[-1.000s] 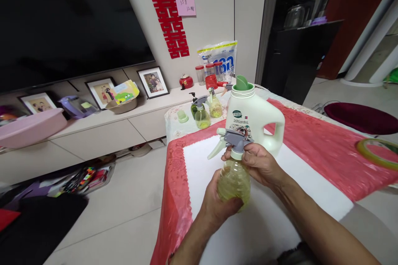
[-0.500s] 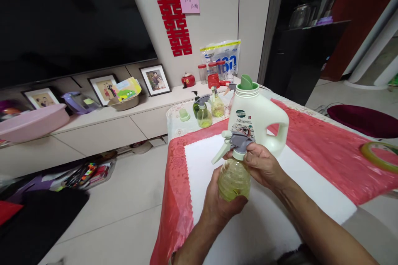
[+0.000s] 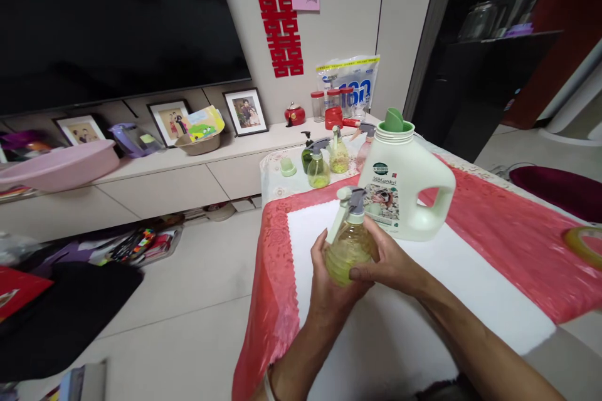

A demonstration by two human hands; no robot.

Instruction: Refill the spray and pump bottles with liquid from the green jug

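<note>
A small clear spray bottle [image 3: 348, 243] with yellow-green liquid and a grey trigger head sits between both my hands above a white cloth [image 3: 404, 301]. My left hand [image 3: 329, 291] cups its underside and left flank, fingers curled round it. My right hand [image 3: 388, 263] wraps the right side of its belly, thumb across the front. Just behind stands a big white detergent jug [image 3: 407, 185] with a green spout and its handle pointing right.
The table wears a red patterned cover [image 3: 508, 244]. At its far end stand several small spray and pump bottles [image 3: 324, 163] and a green cap [image 3: 288, 166]. A roll of tape [image 3: 583, 244] lies at the right edge. A low cabinet [image 3: 155, 182] holds photo frames and a pink basin [image 3: 56, 166].
My right hand has dropped from the grey trigger head down to the bottle's belly. The nozzle has turned to point left and down. The view has shifted rightward.
</note>
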